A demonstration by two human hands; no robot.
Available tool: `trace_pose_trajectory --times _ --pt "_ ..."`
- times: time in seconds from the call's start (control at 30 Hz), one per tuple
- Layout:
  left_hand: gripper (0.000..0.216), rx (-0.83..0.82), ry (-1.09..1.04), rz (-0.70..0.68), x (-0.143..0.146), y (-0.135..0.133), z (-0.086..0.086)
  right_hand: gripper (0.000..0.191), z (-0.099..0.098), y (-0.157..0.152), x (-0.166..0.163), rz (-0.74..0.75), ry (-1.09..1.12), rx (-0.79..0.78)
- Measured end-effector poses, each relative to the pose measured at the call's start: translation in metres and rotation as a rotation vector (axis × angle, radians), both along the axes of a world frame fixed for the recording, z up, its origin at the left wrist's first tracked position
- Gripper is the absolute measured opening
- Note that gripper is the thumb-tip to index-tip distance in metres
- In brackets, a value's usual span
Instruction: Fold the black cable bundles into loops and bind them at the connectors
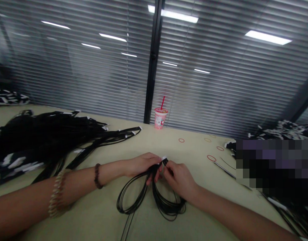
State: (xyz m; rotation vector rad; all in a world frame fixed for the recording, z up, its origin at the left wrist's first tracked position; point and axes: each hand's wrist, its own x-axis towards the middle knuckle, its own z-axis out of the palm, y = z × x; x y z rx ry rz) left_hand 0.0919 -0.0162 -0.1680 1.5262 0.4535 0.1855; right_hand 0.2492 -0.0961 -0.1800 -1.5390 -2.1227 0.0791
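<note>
Left fingers and right fingers grasp black cables between them — loops below.

Tabletop: plain pale yellow-green. Cable bundle, well in from far edge: black; connector: white. Cable heap along left edge: black, flecked white. Cup at far edge: pink, speckled, white label; straw: red. Bands toward right edge: red, some yellow. Wrist bracelet: dark brown. Forearm bracelet: beige. Blinds beyond far edge: grey, horizontally striped.
</note>
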Motion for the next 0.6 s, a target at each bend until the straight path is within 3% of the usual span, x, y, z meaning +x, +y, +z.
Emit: trace_pose_trajectory --times 0.3,0.6 --pt "0.04 0.112 0.043 0.001 0.003 -0.006 0.003 0.02 0.001 -0.002 -0.002 -0.045 -0.054 -0.037" --pt "0.033 -0.072 -0.062 0.098 0.002 -0.003 0.0 0.021 0.0 0.015 0.015 -0.029 0.021 -0.022"
